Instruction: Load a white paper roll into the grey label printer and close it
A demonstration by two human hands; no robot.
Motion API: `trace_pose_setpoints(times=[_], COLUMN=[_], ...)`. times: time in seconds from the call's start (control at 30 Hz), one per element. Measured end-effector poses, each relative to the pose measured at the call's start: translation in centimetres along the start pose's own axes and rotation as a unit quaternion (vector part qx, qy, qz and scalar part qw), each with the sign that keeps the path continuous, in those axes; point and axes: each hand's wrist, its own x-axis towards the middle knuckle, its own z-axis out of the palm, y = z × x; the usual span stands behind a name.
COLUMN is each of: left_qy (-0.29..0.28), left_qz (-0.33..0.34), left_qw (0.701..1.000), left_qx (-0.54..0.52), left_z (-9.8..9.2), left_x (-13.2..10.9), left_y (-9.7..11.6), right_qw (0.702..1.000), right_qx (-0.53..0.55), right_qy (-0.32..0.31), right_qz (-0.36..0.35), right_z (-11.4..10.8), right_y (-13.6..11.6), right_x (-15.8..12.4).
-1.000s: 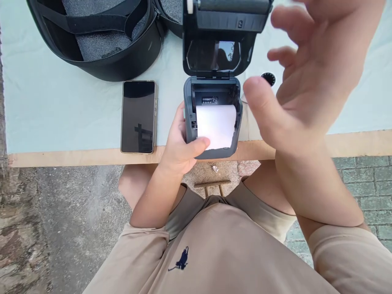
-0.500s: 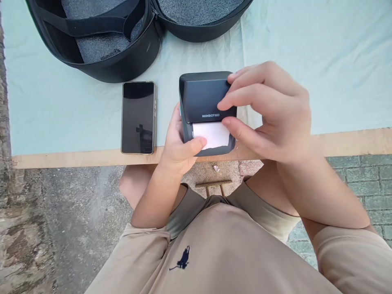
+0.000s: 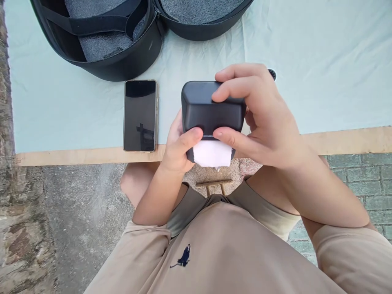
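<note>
A small black label printer (image 3: pixel 211 116) with NIIMBOT lettering is held over the table's front edge. White paper (image 3: pixel 212 154) with a ragged lower edge sticks out of its near side, below the lid. My left hand (image 3: pixel 180 149) grips the printer's left side, thumb on the lower front of the lid and fingers hidden beneath. My right hand (image 3: pixel 260 118) clasps the right side, its thumb by the lettering and its fingers over the top. Left of the printer, a dark-screened phone (image 3: pixel 140 115) lies on the cloth.
An open black zip case (image 3: pixel 122 65) with grey foam inside stands at the back left. A small round dark thing (image 3: pixel 272 74) shows behind my right hand. The light-blue cloth (image 3: pixel 337 73) covers the table, whose bare wooden edge (image 3: pixel 76 157) runs in front of me.
The printer has tilted so its top shows more, and its front sits lower. My left thumb has moved from the paper onto the lid. More paper hangs past the front.
</note>
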Motion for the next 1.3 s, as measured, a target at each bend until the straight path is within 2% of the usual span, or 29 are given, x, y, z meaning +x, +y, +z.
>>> trace_pose_setpoints(times=[0.1, 0.23, 0.4, 0.63, 0.93, 1.03, 1.2, 1.3], left_qy=[-0.017, -0.017, 0.007, 0.043, 0.064, 0.048, -0.021, -0.01], left_qz=[0.046, 0.044, 0.052, 0.054, 0.055, 0.061, 0.068, 0.075], left_qw=[0.999, 0.999, 0.997, 0.997, 0.996, 0.996, 0.994, 0.994], left_qx=[-0.014, -0.022, -0.055, -0.029, -0.016, -0.036, -0.088, -0.081], left_z=[0.1, 0.0, 0.3, 1.0, 0.4, 0.2, 0.5, 0.4], left_x=[0.2, 0.6, 1.0, 1.0, 1.0, 1.1, 1.2, 1.1], left_y=[-0.2, -0.4, -0.4, 0.5, 0.1, -0.1, 0.0, -0.1], right_qw=[1.0, 1.0, 0.994, 0.998, 0.997, 0.997, 0.998, 0.995], right_qx=[-0.017, -0.012, -0.061, -0.037, -0.042, -0.038, -0.045, -0.076], right_qy=[0.0, 0.021, 0.077, 0.032, 0.003, 0.008, 0.012, 0.067], right_qz=[0.005, 0.002, -0.041, -0.049, -0.068, -0.07, -0.05, -0.026], right_z=[0.0, 0.4, 0.9, 0.4, 0.1, 0.1, -0.1, -0.3], right_y=[0.2, 0.8, 1.1, 0.8, 0.6, 0.7, 0.6, 0.3], right_x=[0.2, 0.3, 0.1, 0.0, 0.2, 0.2, 0.4, 0.6])
